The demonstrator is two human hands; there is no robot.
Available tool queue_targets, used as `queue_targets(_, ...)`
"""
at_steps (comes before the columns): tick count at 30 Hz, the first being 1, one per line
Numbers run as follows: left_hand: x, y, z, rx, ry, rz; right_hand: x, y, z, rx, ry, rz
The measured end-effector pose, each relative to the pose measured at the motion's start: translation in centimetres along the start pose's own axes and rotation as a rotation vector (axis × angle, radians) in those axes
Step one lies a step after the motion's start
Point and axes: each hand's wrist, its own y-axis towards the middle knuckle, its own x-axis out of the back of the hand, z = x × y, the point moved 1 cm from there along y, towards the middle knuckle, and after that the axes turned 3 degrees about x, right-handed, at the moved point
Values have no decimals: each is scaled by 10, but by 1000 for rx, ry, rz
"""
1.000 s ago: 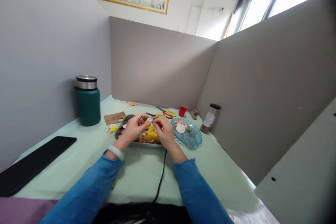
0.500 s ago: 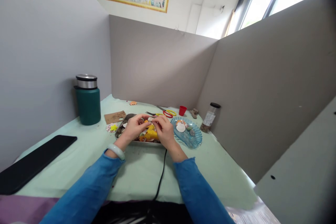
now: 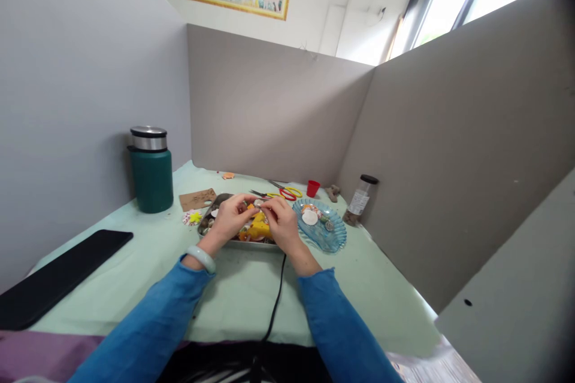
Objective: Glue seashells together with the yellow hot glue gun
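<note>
Over a metal tray (image 3: 251,245) of small mixed pieces, my left hand (image 3: 232,215) and my right hand (image 3: 281,222) come together with fingertips pinched. Between them shows a small whitish piece (image 3: 258,203), too small to name; both hands appear closed on it. Below the hands, inside the tray, lies a yellow glue gun (image 3: 259,228), partly covered by my right hand. A black cord (image 3: 277,296) runs from the tray to the table's front edge. Just right of my right hand sits a blue scalloped plate (image 3: 332,243) with a white disc (image 3: 309,217) and small pieces on it.
Behind the tray lie scissors with red and yellow handles (image 3: 287,194) and a red cup (image 3: 313,188). A black-lidded jar (image 3: 360,200) stands at right. A green thermos (image 3: 151,176), brown card (image 3: 197,198), yellow flower-shaped piece (image 3: 194,218) and black mat (image 3: 67,275) are at left. Grey partitions enclose the table.
Almost nothing differs. Both hands stay pinched together above the tray, with only a very slight shift of the view.
</note>
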Motion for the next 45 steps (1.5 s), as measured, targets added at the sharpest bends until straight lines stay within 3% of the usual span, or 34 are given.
queue_targets(8, 1, 0, -4, -56, 79, -47, 0, 0, 0, 3, 16, -1)
queue_targets(18, 1, -1, -3, 50, -5, 12, 2, 0, 1, 4, -8, 26)
queue_targets(26, -1, 0, -9, 262, -382, 32, 1, 0, 0, -45, 22, 9)
queue_targets(33, 3, -1, -16, 298, -569, 119, -1, -1, -4, -103, 43, 47)
queue_targets(39, 0, -3, -21, 302, -567, 207, 0, -1, -4, -60, 39, 57)
queue_targets(45, 0, -2, -15, 293, -453, 166, 0, -1, -4, -64, 17, 80)
